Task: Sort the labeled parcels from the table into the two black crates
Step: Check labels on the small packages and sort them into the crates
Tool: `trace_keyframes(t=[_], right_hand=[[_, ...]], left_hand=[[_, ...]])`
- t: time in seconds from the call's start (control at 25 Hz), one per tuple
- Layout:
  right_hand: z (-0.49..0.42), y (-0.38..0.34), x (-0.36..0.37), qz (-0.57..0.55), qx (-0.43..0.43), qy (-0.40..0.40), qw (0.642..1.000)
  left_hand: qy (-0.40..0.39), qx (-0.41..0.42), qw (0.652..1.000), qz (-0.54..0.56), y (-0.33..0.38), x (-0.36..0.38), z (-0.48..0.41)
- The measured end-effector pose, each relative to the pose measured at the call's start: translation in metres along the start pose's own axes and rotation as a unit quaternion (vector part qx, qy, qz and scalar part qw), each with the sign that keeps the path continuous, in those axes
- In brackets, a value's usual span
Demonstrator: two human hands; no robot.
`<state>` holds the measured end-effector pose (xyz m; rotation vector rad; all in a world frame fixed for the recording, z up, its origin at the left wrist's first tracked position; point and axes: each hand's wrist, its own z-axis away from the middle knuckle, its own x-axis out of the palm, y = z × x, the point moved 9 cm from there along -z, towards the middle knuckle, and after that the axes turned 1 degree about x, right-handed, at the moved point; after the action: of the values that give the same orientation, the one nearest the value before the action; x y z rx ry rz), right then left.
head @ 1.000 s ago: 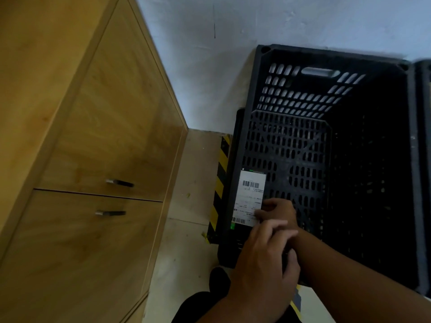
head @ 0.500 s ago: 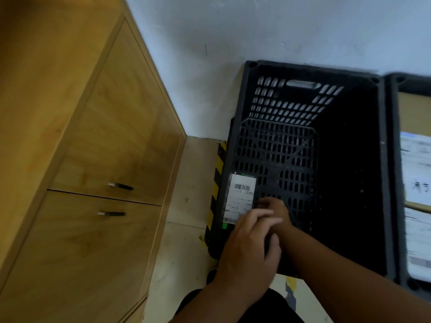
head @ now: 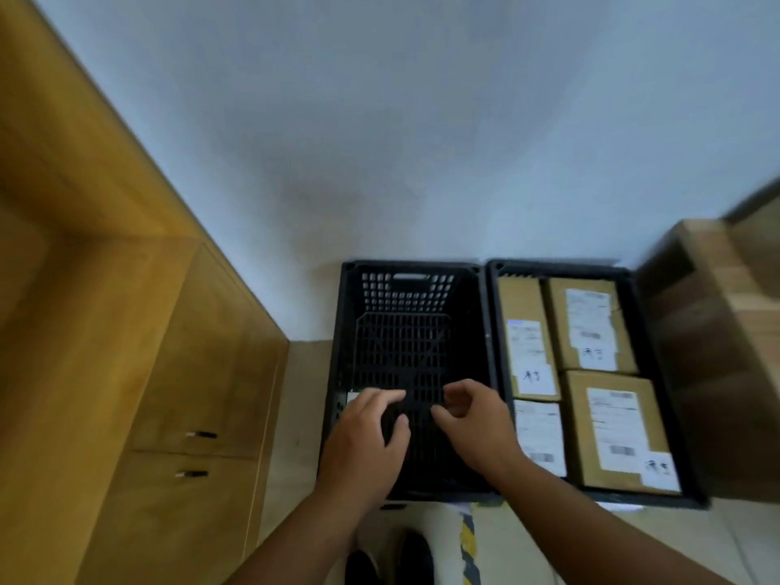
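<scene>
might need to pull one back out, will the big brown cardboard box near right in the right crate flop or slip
The brown cardboard box shows straight edges and a flat top, so probably stiff, not floppy. Matte cardboard should give friction; its white labels may be slicker. It sits close against the black plastic crate wall, so a side grip looks tight.

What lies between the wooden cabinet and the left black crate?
Only a bare strip of beige floor separates cabinet and crate, in the head view.
</scene>
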<state>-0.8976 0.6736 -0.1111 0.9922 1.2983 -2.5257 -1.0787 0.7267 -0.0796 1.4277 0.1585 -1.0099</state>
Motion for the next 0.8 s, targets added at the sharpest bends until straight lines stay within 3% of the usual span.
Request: trace_keyframes(t=[0.32,0.48,0.8], right_hand=[[0.098,-0.026,-0.13,-0.058,0.002,0.066,0.996],[0.14,-0.006,-0.18,-0.076,0.026,0.128,0.988],[0.212,0.092,-0.278,-0.088,0.09,0.232,0.964]], left_hand=[[-0.065,0.035,0.997,0.008,0.09,-0.02,0.01],[-0.091,0.107,0.99,0.029,0.159,0.015,0.021],[-0.189,0.164,0.968,0.024,0.262,0.119,0.07]])
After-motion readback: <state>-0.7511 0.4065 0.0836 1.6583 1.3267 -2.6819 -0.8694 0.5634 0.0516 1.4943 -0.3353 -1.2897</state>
